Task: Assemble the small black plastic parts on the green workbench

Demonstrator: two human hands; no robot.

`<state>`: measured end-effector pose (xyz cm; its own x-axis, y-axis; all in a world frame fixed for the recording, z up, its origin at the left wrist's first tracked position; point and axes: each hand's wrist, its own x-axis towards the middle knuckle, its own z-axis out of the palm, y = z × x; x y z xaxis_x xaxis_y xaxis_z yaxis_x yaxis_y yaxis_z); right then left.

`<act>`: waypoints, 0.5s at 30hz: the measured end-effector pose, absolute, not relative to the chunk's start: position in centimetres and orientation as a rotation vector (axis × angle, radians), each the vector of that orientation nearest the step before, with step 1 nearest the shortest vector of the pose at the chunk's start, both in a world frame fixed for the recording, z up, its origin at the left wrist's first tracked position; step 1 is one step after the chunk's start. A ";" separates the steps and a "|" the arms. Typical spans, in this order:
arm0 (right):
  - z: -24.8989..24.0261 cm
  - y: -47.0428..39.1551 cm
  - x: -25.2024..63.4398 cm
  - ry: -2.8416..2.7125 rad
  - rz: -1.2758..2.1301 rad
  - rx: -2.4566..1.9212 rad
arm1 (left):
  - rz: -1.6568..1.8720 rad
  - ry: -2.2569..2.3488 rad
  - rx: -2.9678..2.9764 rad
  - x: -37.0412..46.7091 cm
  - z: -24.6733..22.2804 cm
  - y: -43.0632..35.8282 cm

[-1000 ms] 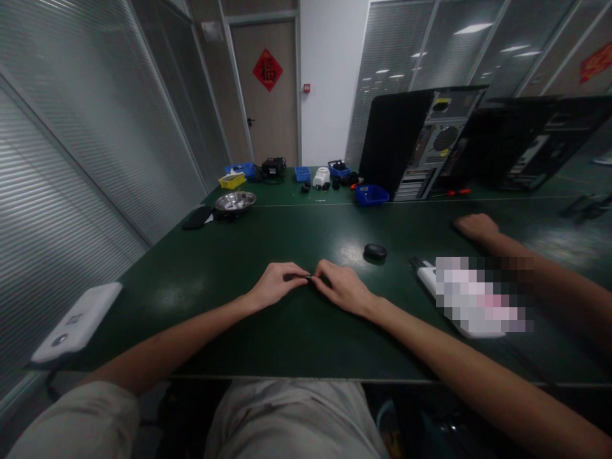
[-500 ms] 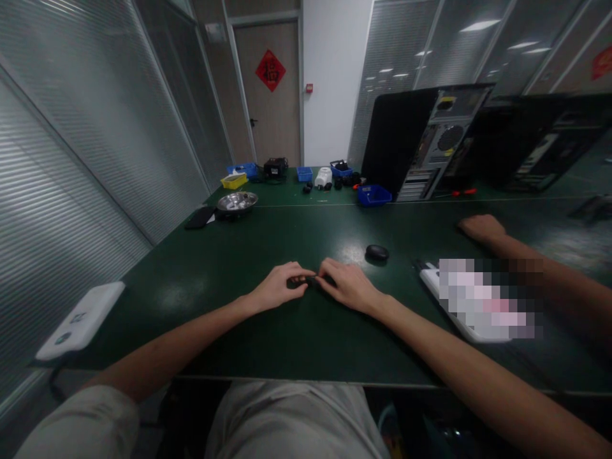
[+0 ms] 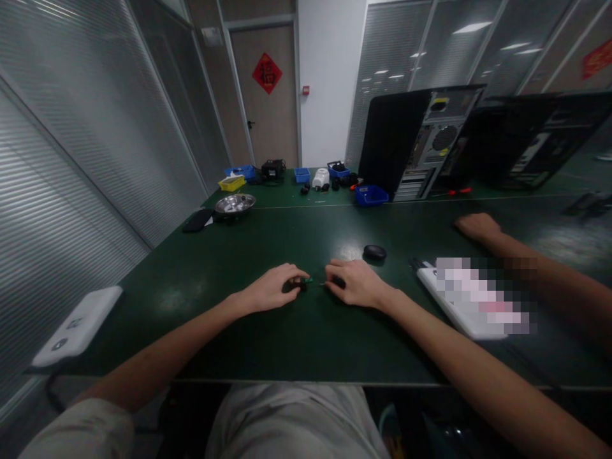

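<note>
The green bench [image 3: 268, 338] fills most of my view, running from the near edge right back toward the wall. On its far right side I have a black tower [image 3: 394, 143] standing with its metal back panel angled toward me, and a darker tower [image 3: 521, 150] to the right of it. A white slab [image 3: 79, 325] sits at the bench's left edge. Over on the right lies a white unit [image 3: 471, 325], its upper face mostly blurred out, and just beyond it a co-worker's hand [image 3: 478, 226] rests on the bench. Far left I can make out a steel bowl [image 3: 227, 211] holding small things too tiny to tell.

My left hand [image 3: 275, 287] and right hand [image 3: 354, 282] are near each other over the middle of the bench, with a narrow gap between them; each is clamped on something small. Just beyond my right hand is a black oval [image 3: 375, 252], and a blue tray [image 3: 371, 199] stands in front of the first tower.

Smallest of all are the pieces I'm gripping: a dark green-ended piece [image 3: 308, 280] between left thumb and fingers, and a thin-tipped piece [image 3: 322, 284] in the right. Their ends face each other, apart; my fingers hide the rest.
</note>
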<state>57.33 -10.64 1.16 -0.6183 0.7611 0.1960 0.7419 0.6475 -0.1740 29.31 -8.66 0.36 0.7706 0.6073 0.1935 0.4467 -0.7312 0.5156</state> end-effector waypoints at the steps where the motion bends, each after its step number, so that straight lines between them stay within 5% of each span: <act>1: 1.2 -10.6 57.5 -2.606 0.122 -1.224 | 0.500 0.791 2.495 29.3 0.3 -8.7; 15: 0.9 -10.5 57.6 -2.551 0.203 -1.247 | 0.509 0.986 2.604 29.2 -1.4 -6.6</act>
